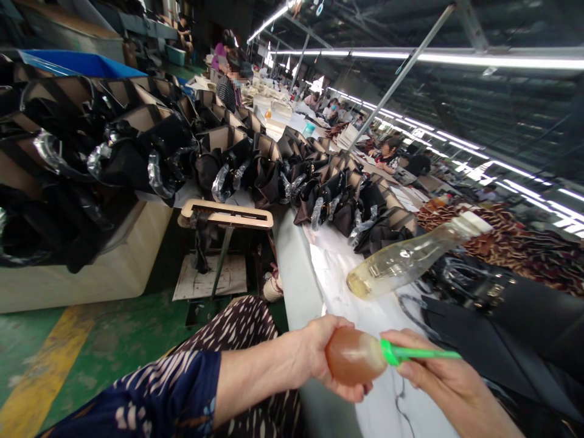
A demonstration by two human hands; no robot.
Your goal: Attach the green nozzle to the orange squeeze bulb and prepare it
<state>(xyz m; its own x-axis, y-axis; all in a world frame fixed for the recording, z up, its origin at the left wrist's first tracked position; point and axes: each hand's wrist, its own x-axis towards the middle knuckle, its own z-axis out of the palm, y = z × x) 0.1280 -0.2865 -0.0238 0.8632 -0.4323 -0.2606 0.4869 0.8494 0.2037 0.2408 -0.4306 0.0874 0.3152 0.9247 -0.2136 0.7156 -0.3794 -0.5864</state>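
Observation:
My left hand (331, 359) wraps round the body of a squeeze bottle (358, 356) filled with amber-brown liquid. The bottle lies tilted sideways above the table's near edge. Its bright green nozzle cap (392, 351) points right, and the fingers of my right hand (429, 365) pinch this cap. Just beyond, a clear plastic bottle (401, 258) with a white lid and a little yellowish liquid at its bottom appears tilted over the white paper (340, 274). Whether the cap is loose or tight I cannot tell.
Rows of black bags (228, 164) with plastic-wrapped handles line the table and fill a cream bin (91, 280) at left. A stand with a wooden oval top (228, 213) stands left of the table. Black pieces (524, 328) lie at right. Several people work farther back.

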